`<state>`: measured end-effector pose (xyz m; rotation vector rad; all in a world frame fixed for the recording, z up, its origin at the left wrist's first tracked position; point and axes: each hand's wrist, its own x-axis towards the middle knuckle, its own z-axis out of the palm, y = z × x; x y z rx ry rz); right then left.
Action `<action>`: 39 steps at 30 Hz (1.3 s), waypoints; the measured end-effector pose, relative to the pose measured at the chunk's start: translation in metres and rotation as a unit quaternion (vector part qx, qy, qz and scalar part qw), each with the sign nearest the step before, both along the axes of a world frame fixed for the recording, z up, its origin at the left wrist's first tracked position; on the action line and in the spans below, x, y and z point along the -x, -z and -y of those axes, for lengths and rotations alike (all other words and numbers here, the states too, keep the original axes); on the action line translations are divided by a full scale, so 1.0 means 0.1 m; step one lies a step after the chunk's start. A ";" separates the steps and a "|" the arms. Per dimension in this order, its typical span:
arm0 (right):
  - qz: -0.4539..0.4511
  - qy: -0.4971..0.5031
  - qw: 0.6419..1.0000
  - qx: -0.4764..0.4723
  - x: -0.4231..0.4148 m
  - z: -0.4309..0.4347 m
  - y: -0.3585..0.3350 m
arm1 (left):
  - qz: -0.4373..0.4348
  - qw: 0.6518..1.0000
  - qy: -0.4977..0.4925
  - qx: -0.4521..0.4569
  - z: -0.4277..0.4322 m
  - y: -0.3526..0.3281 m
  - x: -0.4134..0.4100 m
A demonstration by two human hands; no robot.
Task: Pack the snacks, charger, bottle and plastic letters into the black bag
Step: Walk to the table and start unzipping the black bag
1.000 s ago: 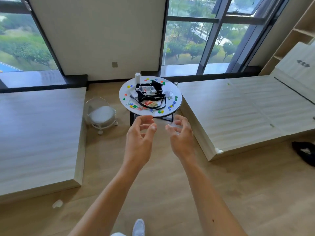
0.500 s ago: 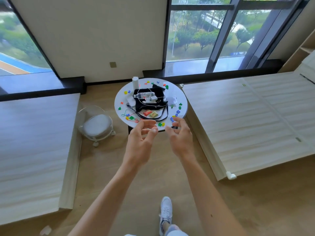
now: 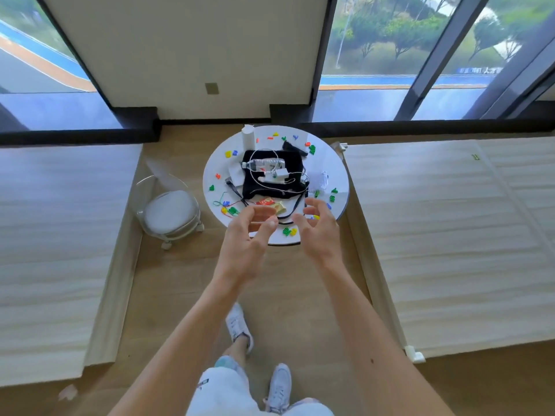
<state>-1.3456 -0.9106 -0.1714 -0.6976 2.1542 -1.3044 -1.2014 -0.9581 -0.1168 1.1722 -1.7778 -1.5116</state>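
Nothing's actually packed yet, I'd say. The round white table (image 3: 336,163) has the black bag (image 3: 291,163) lying flat in the middle. The left hand (image 3: 249,235) and right hand (image 3: 319,232) hover over the 6 o'clock edge, fingers spread and loosely curled, holding nothing. The bottle (image 3: 265,163) and charger (image 3: 280,173) lie on top of the bag, not inside. The snacks (image 3: 271,204) sit at 6 o'clock beside the bag, and the plastic letters (image 3: 312,149) are scattered all round the rim

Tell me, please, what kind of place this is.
Probably a sparsely furnished room, perhaps a bedroom: tall windows onto trees, low bare wooden platforms on both sides, and a small round table between them.
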 end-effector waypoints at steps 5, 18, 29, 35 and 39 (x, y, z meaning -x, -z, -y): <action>0.006 0.004 1.000 -0.026 0.33 0.54 0.24 | 0.018 0.999 0.024 -0.031 0.63 0.25 0.38; 0.058 0.039 0.993 -0.097 1.31 1.95 1.12 | 0.088 0.984 0.107 -0.115 2.18 1.27 1.40; 0.054 -0.039 0.986 -0.154 2.14 2.49 2.98 | 0.149 0.975 0.106 -0.125 2.64 3.12 2.02; -0.070 -0.117 0.979 -0.153 2.64 2.76 4.15 | 0.195 0.969 0.143 -0.056 3.00 4.42 2.45; -0.199 -0.176 0.947 -0.182 2.93 3.04 4.75 | 0.268 0.946 0.176 0.049 3.32 5.14 2.76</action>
